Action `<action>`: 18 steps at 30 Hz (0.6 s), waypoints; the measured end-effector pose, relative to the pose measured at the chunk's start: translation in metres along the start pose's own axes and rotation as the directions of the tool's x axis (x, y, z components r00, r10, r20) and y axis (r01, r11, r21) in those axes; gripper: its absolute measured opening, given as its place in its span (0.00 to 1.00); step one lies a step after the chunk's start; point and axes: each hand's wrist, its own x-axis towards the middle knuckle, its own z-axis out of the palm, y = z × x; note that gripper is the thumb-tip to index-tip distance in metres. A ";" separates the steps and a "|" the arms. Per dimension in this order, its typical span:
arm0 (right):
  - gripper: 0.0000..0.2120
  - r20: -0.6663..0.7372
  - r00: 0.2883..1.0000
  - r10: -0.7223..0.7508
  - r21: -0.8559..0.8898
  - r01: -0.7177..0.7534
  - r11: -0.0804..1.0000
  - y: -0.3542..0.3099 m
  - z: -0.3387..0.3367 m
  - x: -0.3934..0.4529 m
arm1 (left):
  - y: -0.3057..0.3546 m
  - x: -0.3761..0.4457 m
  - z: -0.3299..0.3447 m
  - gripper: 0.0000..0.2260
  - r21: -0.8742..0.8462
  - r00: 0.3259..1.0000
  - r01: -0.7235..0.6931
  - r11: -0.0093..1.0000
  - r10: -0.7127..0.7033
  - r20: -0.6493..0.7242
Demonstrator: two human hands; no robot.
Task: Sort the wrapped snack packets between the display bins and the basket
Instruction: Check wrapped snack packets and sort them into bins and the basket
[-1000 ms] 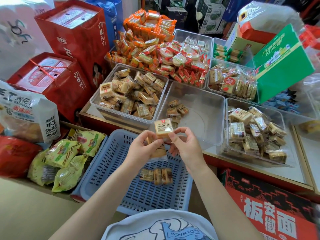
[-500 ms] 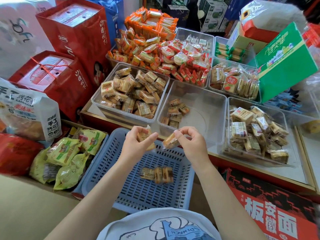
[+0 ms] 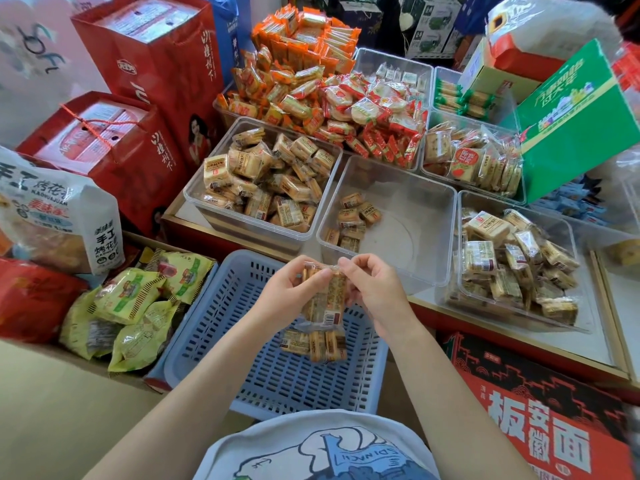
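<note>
My left hand (image 3: 289, 292) and right hand (image 3: 377, 289) both pinch one snack packet (image 3: 323, 299) (clear-wrapped) above the blue basket (image 3: 214, 327).

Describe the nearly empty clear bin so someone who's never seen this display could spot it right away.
Start at the blue slotted plastic basket below the hands. The clear plastic bin sits just beyond its far rim, middle of the front row. Its neighbours are heaped; this one holds only a few tan wrapped packets in its left corner.
</note>
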 end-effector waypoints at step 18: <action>0.07 -0.011 1.000 0.012 -0.018 -0.012 1.000 -0.007 0.005 0.007 | 0.009 0.002 0.000 0.14 -0.061 0.999 -0.040 0.997 0.039 -0.020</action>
